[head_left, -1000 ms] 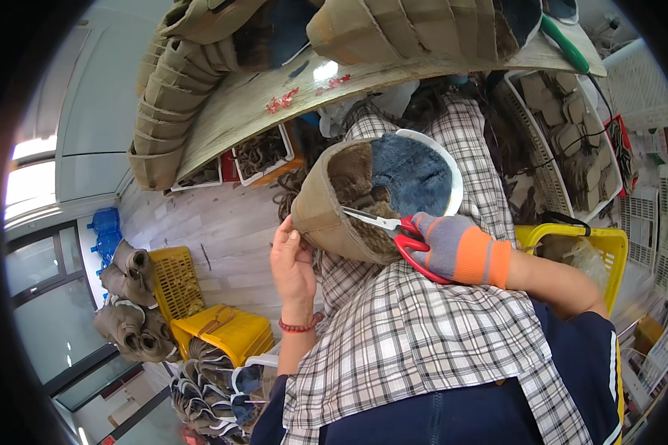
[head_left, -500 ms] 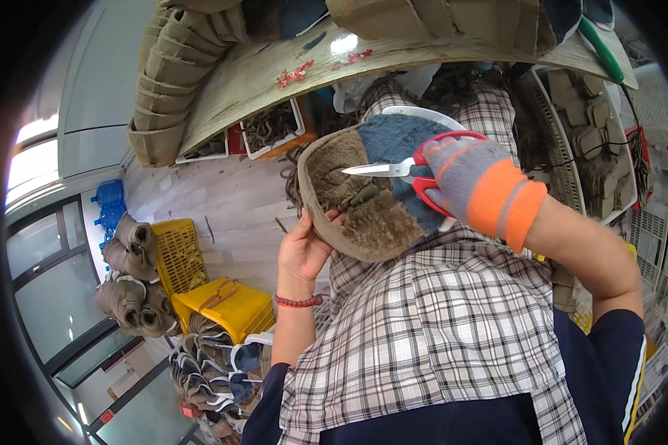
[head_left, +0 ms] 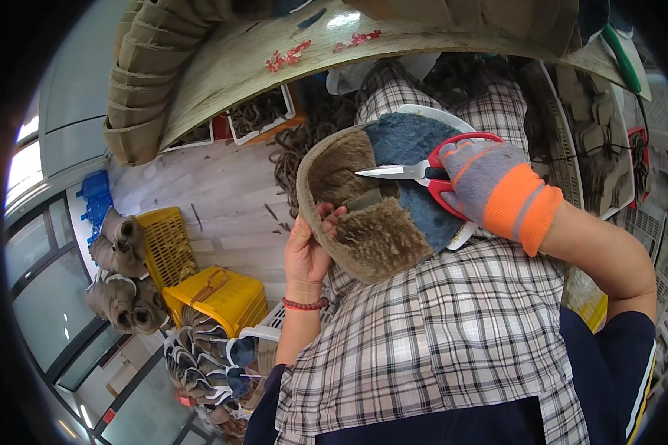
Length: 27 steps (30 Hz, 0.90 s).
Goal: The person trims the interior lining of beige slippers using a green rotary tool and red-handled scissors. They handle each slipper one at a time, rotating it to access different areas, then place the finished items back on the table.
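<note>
A fleece-lined boot upper (head_left: 382,236), brown pile inside with a blue fuzzy part and a white edge, lies across my lap. Bare, with a red bead bracelet at the wrist, my left hand (head_left: 309,245) grips its left rim. The fingertips curl over inside the rim, near a small smooth olive tab (head_left: 364,200). In an orange and grey knit glove, my right hand (head_left: 482,178) is closed through the handles of red-handled scissors (head_left: 397,172). Their blades look together and point left over the lining, just above the tab; whether they touch it I cannot tell.
A worktable (head_left: 223,100) curves across the top, bearing stacked brown uppers (head_left: 145,81) and a green-handled tool (head_left: 622,59). Yellow crates (head_left: 219,300) and finished-looking boots (head_left: 126,300) stand on the floor at left. At right is a basket of brown pieces (head_left: 583,111).
The boot upper has tilted and spread so more lining shows. My left fingers reach further over the rim. The scissors and my right hand have shifted slightly right.
</note>
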Each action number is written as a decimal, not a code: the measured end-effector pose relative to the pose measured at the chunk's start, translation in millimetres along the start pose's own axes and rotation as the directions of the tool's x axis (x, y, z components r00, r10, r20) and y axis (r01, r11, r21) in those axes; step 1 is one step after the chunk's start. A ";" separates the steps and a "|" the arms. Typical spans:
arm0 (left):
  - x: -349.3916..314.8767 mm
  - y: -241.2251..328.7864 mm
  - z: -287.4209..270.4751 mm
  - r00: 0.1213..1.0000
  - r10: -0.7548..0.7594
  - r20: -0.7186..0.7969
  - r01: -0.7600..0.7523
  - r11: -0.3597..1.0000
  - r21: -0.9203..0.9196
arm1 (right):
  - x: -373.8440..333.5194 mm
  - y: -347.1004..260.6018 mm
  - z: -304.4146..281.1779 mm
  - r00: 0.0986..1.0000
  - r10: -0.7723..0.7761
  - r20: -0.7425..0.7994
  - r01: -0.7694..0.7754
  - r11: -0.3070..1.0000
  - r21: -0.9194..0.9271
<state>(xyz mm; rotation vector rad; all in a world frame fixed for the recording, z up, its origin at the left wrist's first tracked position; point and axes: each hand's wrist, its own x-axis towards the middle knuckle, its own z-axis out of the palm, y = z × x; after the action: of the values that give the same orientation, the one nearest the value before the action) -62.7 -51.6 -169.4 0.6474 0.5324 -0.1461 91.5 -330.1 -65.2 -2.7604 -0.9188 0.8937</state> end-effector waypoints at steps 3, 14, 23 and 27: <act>-0.4 -0.1 -2.0 1.000 -0.008 -0.014 0.008 1.000 -0.001 | -7.4 4.6 1.2 0.998 -0.012 -0.054 0.013 1.000 0.017; 1.6 8.3 22.2 0.997 0.067 0.030 -0.064 0.994 -0.085 | -51.9 35.6 29.1 0.941 0.155 -0.300 -0.048 0.940 0.337; -4.3 9.4 47.9 0.976 0.190 0.105 -0.180 0.979 -0.094 | -75.9 33.6 34.0 0.881 0.194 -0.431 0.060 0.859 0.508; -10.5 17.8 72.8 0.945 0.265 0.193 -0.276 0.961 0.031 | -79.9 28.2 46.2 0.766 0.240 -0.596 0.224 0.770 0.598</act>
<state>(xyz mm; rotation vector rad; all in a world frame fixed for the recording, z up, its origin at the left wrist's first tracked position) -35.4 -82.2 -105.7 0.7480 0.2543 0.0373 28.5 -403.0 -70.6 -2.1711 -0.3552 0.1227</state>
